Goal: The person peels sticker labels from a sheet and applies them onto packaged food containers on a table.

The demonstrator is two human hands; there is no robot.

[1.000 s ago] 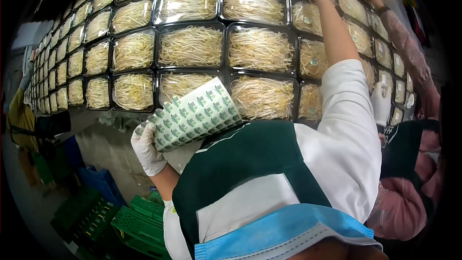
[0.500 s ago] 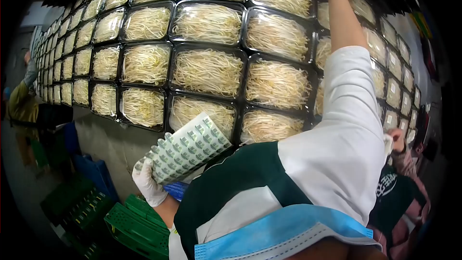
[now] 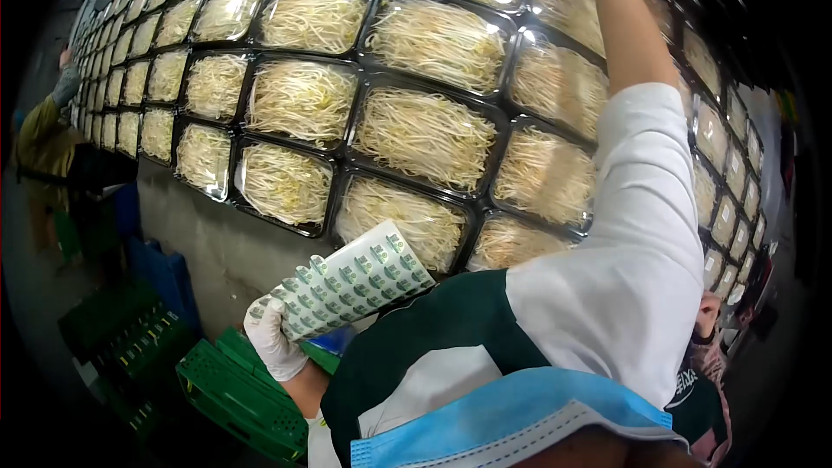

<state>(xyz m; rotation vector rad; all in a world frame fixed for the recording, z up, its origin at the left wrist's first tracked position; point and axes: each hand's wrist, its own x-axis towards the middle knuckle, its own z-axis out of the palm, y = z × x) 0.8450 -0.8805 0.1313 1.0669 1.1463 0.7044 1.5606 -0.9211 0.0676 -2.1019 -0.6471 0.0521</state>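
In its white glove, my left hand (image 3: 273, 340) is closed on the left edge of a sheet of stickers (image 3: 351, 282), white with rows of small green printed labels. Several labels curl up along the sheet's upper edge. The sheet is just in front of the nearest row of black trays of bean sprouts (image 3: 403, 217). My right forearm (image 3: 637, 30) stretches away over the trays to the top edge of the view. Beyond the wrist, my right hand is cut off by the frame, so its fingers are hidden.
Trays under shiny clear film stand side by side in long rows; some at the right bear white labels (image 3: 735, 160). Green crates (image 3: 238, 403) and blue crates (image 3: 165, 282) stand below left. One person (image 3: 48, 139) is at the far left, another (image 3: 706, 381) close at my right.
The view has turned, and the trays appear shifted and tilted. My right hand has slipped past the top edge. My left hand still grips the sticker sheet.
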